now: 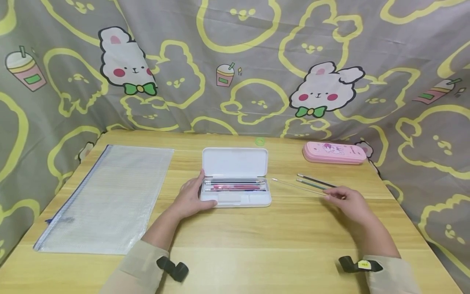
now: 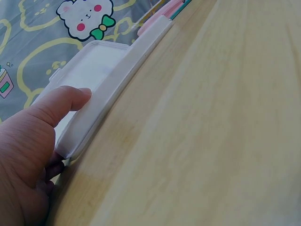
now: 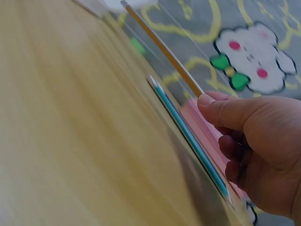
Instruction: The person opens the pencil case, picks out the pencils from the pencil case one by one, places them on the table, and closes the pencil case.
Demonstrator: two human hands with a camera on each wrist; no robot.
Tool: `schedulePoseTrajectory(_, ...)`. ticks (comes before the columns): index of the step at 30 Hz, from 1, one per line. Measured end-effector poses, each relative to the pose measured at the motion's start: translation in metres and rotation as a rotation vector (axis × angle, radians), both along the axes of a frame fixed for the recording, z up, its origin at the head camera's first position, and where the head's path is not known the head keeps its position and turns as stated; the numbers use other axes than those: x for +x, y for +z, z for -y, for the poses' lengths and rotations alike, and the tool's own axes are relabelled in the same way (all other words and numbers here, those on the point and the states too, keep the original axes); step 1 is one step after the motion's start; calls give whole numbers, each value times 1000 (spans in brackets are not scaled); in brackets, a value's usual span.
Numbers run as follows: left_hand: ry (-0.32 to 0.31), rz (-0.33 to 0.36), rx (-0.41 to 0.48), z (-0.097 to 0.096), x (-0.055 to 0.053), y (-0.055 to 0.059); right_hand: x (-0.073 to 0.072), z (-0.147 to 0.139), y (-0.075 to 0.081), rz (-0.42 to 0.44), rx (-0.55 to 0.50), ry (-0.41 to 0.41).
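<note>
A white pencil case (image 1: pixel 235 162) lies with its lid raised on the wooden table. Inside are several pencils or pens, a pink one (image 1: pixel 231 186) among them, and a pale block (image 1: pixel 229 198) in the front compartment. My left hand (image 1: pixel 189 198) grips the case's left end, its thumb over the front rim in the left wrist view. Between thumb and fingers my right hand (image 1: pixel 349 203) pinches a yellowish pencil (image 3: pixel 164 49), its metal-tipped end pointing toward the case. Beside that hand, a teal pencil (image 1: pixel 310 184) and a black pencil (image 1: pixel 315 180) lie on the table.
A translucent mesh zip bag (image 1: pixel 106 200) lies flat on the left. At the back right is a closed pink pencil case (image 1: pixel 334 153). A small green ring (image 1: pixel 260 141) sits near the rear edge, before a patterned curtain (image 1: pixel 176 118).
</note>
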State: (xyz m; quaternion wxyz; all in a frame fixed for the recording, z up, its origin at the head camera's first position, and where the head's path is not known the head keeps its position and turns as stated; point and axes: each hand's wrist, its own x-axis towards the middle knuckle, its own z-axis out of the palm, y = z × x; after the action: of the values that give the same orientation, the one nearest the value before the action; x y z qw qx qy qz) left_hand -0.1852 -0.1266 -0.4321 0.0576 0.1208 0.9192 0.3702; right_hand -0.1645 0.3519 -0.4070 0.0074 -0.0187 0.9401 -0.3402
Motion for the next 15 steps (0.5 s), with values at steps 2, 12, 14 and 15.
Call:
schedulePoseTrajectory(2,0,3,-2,0,0,0,4,-11,0,31,-5,-25)
schedulePoseTrajectory(12,-1,5,-5,1,-1,-1,12,-52,-7,72,18,-95)
schedulePoseTrajectory(14,-1,4,-8,0,-1,-2,12,-57,-9,75,36,-105)
schedulePoseTrajectory(15,-1,5,-6,0,-1,-1,11,-59,-9,77,49,-108)
